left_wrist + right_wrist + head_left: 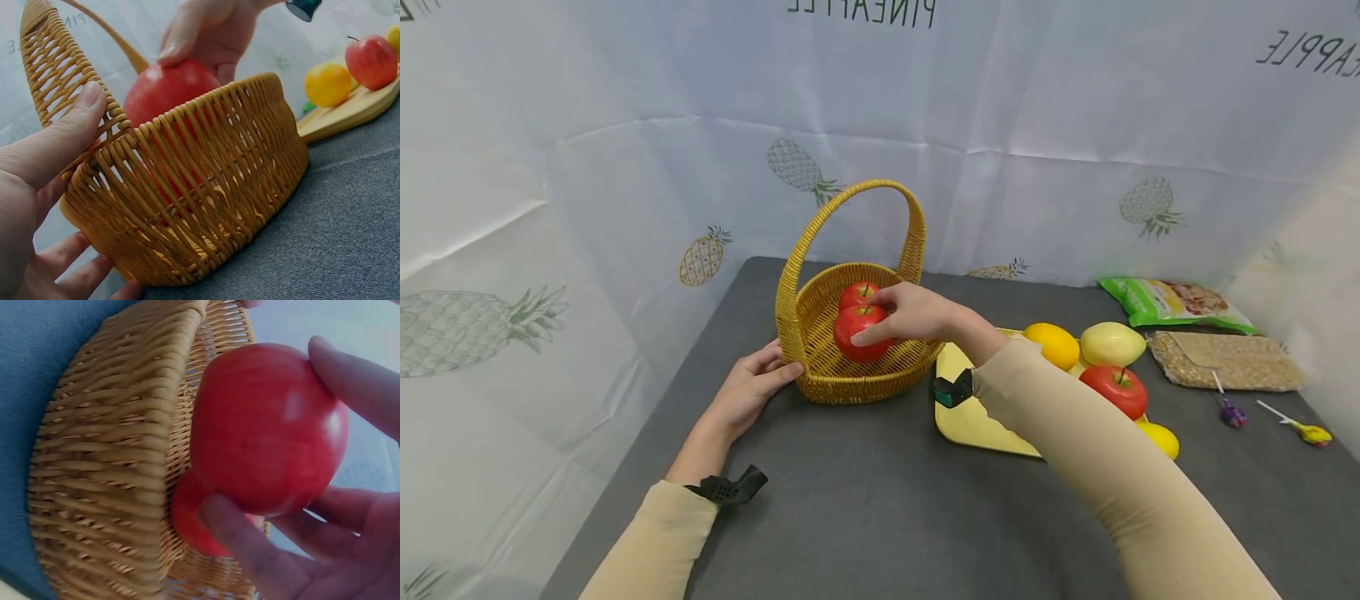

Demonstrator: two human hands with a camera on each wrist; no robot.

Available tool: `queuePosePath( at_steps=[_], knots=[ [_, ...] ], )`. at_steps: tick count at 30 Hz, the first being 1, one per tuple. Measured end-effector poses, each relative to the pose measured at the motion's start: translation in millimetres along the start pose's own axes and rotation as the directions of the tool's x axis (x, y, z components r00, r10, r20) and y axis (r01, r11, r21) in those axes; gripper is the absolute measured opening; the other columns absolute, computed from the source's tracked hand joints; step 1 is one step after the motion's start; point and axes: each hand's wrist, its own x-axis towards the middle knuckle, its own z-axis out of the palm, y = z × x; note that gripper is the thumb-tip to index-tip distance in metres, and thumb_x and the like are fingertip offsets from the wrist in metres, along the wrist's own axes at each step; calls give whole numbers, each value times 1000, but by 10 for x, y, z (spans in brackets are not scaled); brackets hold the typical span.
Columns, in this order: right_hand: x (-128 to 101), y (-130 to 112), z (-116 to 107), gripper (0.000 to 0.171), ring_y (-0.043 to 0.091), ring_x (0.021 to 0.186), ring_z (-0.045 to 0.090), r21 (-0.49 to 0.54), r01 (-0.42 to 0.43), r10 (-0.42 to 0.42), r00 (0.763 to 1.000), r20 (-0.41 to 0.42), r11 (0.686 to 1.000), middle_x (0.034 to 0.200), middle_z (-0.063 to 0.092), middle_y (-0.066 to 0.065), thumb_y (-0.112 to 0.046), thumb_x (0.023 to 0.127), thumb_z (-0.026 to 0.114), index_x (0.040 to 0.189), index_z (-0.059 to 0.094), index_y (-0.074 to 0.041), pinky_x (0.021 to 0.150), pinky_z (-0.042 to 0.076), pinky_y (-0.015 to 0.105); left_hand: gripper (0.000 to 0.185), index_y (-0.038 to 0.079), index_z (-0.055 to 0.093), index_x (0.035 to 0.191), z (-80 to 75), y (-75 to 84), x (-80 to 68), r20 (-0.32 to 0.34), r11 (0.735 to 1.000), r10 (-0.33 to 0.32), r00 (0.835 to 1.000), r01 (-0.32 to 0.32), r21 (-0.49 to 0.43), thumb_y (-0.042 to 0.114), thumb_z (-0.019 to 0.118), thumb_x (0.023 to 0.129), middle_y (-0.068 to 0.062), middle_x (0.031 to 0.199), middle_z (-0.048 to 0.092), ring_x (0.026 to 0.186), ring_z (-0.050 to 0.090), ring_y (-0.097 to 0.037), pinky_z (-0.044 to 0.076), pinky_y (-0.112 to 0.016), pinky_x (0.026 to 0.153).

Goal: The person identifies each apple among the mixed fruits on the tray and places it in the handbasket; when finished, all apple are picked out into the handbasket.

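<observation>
A yellow-brown wicker basket [857, 390] with a tall arched handle stands on the dark table. My left hand [752, 385] holds its left end; in the left wrist view the thumb lies at the foot of the handle and the other fingers against the outer wall. Inside the basket's rim, my right hand [917, 314] grips a red apple [859, 340] between thumb and fingers. Behind that one, a second red apple [856, 293] lies in the basket. The right wrist view shows the held apple [265, 431] partly covering the other apple [194, 512].
Right of the basket lies a yellow tray [981, 427] with an orange [1052, 345], a pale yellow lemon [1111, 344], another red apple [1116, 390] and a yellow fruit [1161, 439]. Farther right are a green packet [1172, 304], a grain-filled bag [1232, 362] and two lollipops [1232, 414].
</observation>
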Motion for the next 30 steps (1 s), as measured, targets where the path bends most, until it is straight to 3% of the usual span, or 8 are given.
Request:
queuePosePath(
  at_steps=[4, 12, 19, 30],
  knots=[
    [101, -76, 32, 80, 25, 116, 55, 3, -13, 13, 1000, -8, 1000, 133, 56, 6, -41, 84, 84, 150, 51, -8, 92, 54, 40, 39, -4, 60, 135, -17, -5, -23, -8, 1000, -5, 1000, 5, -2, 15, 69, 101, -11, 164, 33, 155, 16, -22, 42, -19, 104],
    [262, -123, 93, 75, 26, 116, 55, 103, -62, 59, 998, 33, 993, 132, 55, 6, -34, 83, 87, 147, 54, -16, 86, 58, 39, 35, -1, 63, 132, -19, -29, -46, -1, 1000, -13, 1000, 13, 3, 15, 68, 101, -11, 164, 32, 154, 19, -24, 43, -20, 103],
    [395, -94, 133, 71, 25, 118, 56, 162, -46, 35, 997, 73, 986, 134, 55, 6, -29, 87, 84, 150, 53, -15, 87, 57, 34, 38, -2, 61, 135, 1, -36, -31, 12, 1000, -4, 1000, 4, -2, 14, 68, 101, -11, 165, 29, 154, 19, -26, 43, -20, 103],
    [486, -83, 121, 71, 25, 120, 53, 141, 0, -14, 995, 99, 990, 138, 52, 7, -26, 89, 83, 151, 50, -15, 91, 56, 37, 42, -8, 57, 134, 27, -4, 5, 10, 1000, -6, 1000, 6, -1, 15, 68, 101, -10, 166, 27, 154, 20, -26, 43, -21, 104]
  ],
)
